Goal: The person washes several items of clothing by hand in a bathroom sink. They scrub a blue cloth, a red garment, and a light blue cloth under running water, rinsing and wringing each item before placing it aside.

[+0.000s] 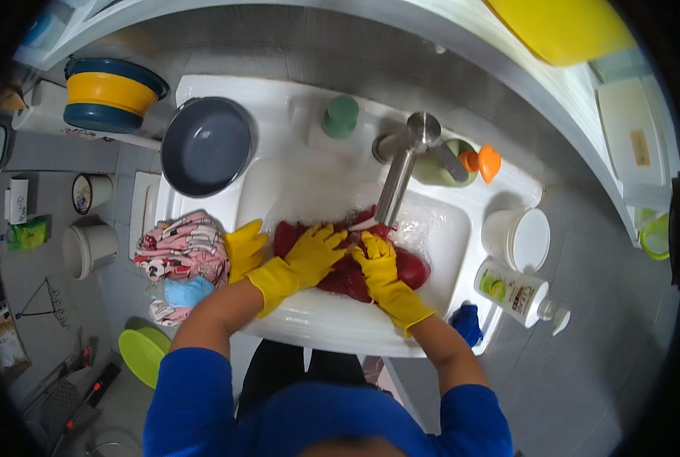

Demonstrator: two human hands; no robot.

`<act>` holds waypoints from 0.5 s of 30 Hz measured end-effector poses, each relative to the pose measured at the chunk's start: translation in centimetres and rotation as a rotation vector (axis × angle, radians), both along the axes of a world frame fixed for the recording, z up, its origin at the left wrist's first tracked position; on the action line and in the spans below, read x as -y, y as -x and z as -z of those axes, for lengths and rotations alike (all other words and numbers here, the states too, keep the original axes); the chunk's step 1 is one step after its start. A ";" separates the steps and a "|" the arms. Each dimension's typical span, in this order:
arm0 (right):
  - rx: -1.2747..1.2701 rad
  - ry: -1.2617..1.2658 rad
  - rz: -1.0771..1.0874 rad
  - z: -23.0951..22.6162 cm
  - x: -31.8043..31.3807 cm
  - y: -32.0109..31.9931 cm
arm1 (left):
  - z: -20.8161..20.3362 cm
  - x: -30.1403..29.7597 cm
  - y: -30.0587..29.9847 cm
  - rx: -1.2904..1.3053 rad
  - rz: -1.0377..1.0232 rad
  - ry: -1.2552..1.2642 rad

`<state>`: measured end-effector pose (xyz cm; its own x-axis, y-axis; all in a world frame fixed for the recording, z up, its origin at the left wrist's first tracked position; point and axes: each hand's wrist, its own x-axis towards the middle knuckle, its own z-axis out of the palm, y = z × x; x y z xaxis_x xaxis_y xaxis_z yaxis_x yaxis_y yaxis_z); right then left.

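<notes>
Their yellow-gloved left hand (309,257) lay half-open on the soaked red cloth (344,280) in the white sink (332,325), right hand (379,265) curled against it (can't tell if gripping), probably steadying it under the faucet (397,186), gray basin (205,145) parked back-left, likely freeing up space.
</notes>
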<state>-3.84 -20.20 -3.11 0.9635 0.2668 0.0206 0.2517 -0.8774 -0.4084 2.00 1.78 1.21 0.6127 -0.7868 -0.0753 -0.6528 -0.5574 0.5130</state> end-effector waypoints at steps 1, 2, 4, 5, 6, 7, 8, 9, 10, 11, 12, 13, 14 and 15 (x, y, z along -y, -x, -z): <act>0.006 -0.134 0.191 4.9 0.4 0.5 | 1.4 0.4 0.4 0.060 -0.013 0.058; -0.115 -0.194 0.270 6.2 0.4 -0.3 | 3.1 1.0 0.1 0.127 -0.127 0.200; -0.375 -0.324 0.444 7.9 0.5 -1.2 | 2.6 3.1 -1.7 -0.057 -0.199 -0.068; -0.463 -0.389 0.534 8.9 0.3 -1.8 | 5.1 3.5 -1.5 -0.049 -0.269 -0.098; -0.496 -0.423 0.614 9.6 0.5 -2.2 | 7.6 4.3 -1.3 -0.044 -0.332 -0.120; -0.522 -0.452 0.682 9.6 0.5 -2.1 | 7.9 4.9 -1.8 0.009 -0.341 -0.105; -0.533 -0.478 0.727 9.7 1.0 -2.8 | 8.2 5.6 -2.4 0.062 -0.350 -0.089; -0.560 -0.507 0.753 9.4 1.2 -3.1 | 8.3 5.6 -2.0 0.101 -0.360 -0.088; -0.588 -0.558 0.749 8.5 1.7 -3.6 | 7.5 5.4 -2.5 -0.039 -0.348 -0.112; -0.605 -0.634 0.734 7.4 2.4 -4.0 | 6.9 5.2 -3.6 -0.178 -0.334 -0.135; -0.620 -0.723 0.711 5.8 2.7 -5.1 | 5.6 4.6 -4.8 -0.309 -0.332 -0.154; -0.592 -0.766 0.703 4.2 3.3 -5.4 | 4.3 4.1 -4.9 -0.320 -0.386 -0.021; -0.563 -0.792 0.692 2.3 3.5 -5.5 | 2.8 2.9 -4.6 -0.339 -0.441 0.106; -0.519 -0.814 0.670 0.7 3.4 -5.1 | 1.4 1.4 -4.2 -0.348 -0.504 0.228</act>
<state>1.23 -23.56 -3.80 0.8495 -0.2076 -0.4851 -0.5226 -0.2043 -0.8278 6.21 0.34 -0.19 0.8806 -0.4292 -0.2008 -0.1145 -0.6040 0.7887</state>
